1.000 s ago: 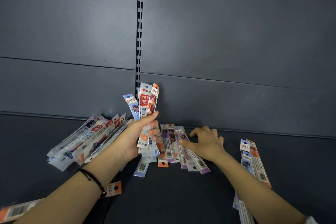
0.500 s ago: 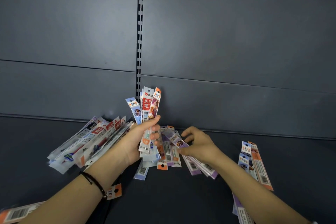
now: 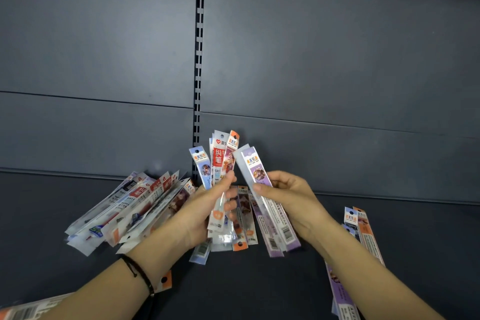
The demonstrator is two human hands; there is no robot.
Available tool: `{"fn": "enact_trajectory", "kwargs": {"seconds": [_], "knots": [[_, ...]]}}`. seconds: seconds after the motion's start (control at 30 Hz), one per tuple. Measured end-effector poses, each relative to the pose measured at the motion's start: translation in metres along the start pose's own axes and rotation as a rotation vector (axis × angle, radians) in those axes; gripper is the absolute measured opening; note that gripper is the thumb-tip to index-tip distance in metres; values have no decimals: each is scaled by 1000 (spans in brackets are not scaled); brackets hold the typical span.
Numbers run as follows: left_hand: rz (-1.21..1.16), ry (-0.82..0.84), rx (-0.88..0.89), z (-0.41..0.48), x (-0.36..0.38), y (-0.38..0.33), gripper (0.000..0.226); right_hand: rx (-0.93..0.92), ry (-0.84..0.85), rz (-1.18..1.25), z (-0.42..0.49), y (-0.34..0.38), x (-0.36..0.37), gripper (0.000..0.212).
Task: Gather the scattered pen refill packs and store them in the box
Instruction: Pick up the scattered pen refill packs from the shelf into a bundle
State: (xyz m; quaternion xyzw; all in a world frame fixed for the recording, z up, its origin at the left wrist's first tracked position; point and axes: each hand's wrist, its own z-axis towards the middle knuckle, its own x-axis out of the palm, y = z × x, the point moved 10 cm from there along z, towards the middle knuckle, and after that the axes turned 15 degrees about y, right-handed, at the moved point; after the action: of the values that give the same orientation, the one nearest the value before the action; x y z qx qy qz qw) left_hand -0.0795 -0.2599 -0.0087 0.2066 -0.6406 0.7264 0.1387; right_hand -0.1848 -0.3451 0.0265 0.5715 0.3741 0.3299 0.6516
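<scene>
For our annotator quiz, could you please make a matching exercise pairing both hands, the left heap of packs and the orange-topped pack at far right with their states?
Things:
1 left hand
2 right hand
3 heap of packs
4 orange-topped pack

States:
A lies flat on the shelf, far right
B grips a purple pack
C piled on the shelf, left
D grips a fan of packs

Pairs: 1-D; 2-B; 3-C; 4-A

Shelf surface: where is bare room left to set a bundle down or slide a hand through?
Bare: the shelf left of the fanned pile; the front strip between both forearms; the far right beyond the orange-edged packs. Crowded: under the left hand and right hand, where loose packs overlap.
</scene>
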Motion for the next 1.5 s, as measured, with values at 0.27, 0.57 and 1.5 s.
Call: {"fn": "enact_trajectory", "kwargs": {"seconds": [0.27, 0.57, 1.5], "knots": [[162, 57, -80, -4, 15, 4, 52, -127, 24, 237, -7, 17, 20, 21], [251, 114, -109, -4, 26, 8, 51, -169, -119, 99, -10, 19, 8, 24], [28, 221, 107, 1, 13, -17, 59, -62, -142, -411, 8, 2, -21, 6]]}}
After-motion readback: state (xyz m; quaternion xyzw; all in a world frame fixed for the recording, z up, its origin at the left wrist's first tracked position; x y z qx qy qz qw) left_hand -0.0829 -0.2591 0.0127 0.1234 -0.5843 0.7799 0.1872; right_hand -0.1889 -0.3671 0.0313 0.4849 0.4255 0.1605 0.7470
